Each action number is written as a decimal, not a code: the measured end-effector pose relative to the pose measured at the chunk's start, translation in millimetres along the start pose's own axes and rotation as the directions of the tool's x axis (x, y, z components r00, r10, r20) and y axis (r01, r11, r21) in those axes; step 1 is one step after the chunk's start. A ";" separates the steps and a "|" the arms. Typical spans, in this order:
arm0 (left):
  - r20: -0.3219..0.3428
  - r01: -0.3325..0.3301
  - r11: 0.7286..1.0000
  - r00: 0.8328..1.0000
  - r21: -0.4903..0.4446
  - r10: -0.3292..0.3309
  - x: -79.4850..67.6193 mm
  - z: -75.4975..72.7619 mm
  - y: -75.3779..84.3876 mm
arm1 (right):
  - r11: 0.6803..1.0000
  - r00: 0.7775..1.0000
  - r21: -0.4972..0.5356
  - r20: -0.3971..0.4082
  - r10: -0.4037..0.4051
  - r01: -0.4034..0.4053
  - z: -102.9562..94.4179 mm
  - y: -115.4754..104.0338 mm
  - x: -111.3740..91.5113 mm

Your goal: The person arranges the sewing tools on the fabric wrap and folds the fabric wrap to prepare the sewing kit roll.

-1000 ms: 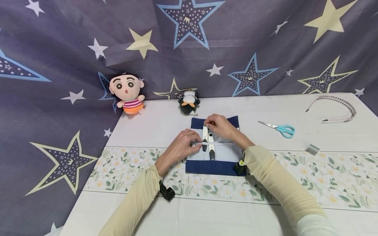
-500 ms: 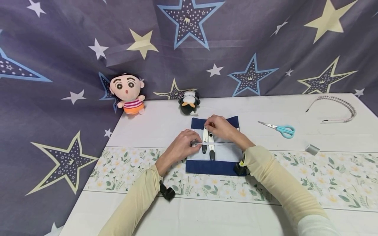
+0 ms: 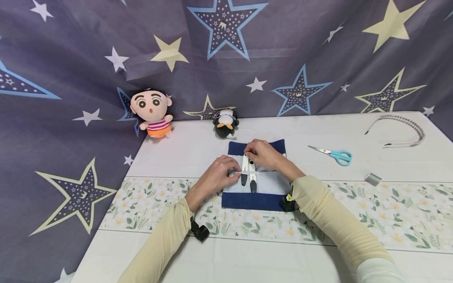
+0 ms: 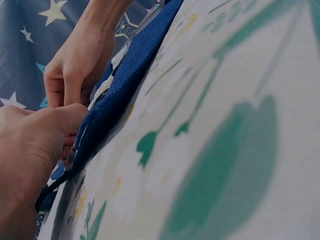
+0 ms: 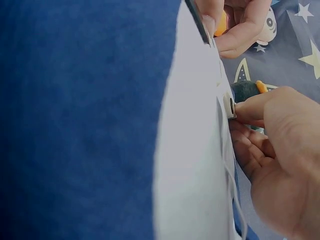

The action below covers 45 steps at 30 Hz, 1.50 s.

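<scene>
A navy and pale grey fabric organiser (image 3: 272,182) lies flat, crossed by a thin white elastic strap (image 3: 263,173). Two slim white tools with black ends run under the strap; their exact kind cannot be told. My right hand (image 3: 263,152) pinches the far end of the left tool (image 3: 245,162). The right tool (image 3: 253,177) lies close beside it. At the left, my left hand (image 3: 222,173) pinches the strap next to that left tool. Both hands also show in the left wrist view, the left hand (image 4: 30,150) nearer, beyond the navy fabric edge (image 4: 125,75).
Blue-handled scissors (image 3: 341,157), a grey thread spool (image 3: 373,179) and a headband (image 3: 421,131) lie to the right. A plush penguin (image 3: 225,125) and a plush doll (image 3: 155,114) stand at the back, against a star-patterned curtain (image 3: 247,102).
My right hand has slid the left white tool a little toward me under the strap. The left hand has held its place at the strap.
</scene>
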<state>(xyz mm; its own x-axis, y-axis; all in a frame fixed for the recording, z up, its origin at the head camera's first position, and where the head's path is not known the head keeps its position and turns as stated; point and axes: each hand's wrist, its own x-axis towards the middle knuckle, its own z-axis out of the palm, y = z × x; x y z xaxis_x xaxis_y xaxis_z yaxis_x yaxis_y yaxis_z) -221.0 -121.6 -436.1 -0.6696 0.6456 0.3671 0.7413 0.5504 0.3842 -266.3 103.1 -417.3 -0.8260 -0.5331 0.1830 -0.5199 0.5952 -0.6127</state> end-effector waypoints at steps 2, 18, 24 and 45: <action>0.000 -0.001 1.000 1.000 -0.002 0.001 0.1 0.4 -0.2 | 1.000 1.000 -0.005 0.001 0.002 -0.002 -0.2 -0.8 -0.3; 0.003 0.013 1.000 1.000 -0.023 -0.012 0.5 0.5 -2.0 | 1.000 1.000 -0.012 0.004 -0.019 0.019 1.1 0.8 -1.2; 0.008 0.018 1.000 1.000 -0.020 -0.018 0.3 -0.1 -1.7 | 0.997 0.997 -0.025 0.003 -0.078 0.078 1.2 0.0 -2.5; 0.008 0.018 0.999 1.000 -0.029 -0.018 0.4 0.2 -1.5 | 0.981 0.981 -0.022 0.018 -0.192 0.193 3.9 -2.3 -5.4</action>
<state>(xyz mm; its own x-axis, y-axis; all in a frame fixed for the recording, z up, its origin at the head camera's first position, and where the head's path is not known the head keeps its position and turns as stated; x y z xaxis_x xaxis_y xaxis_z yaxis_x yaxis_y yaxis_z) -222.3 -122.2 -436.6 -0.6823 0.6401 0.3533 0.7275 0.5464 0.4151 -259.8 102.3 -419.8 -0.7067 -0.6482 0.2836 -0.6740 0.4948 -0.5485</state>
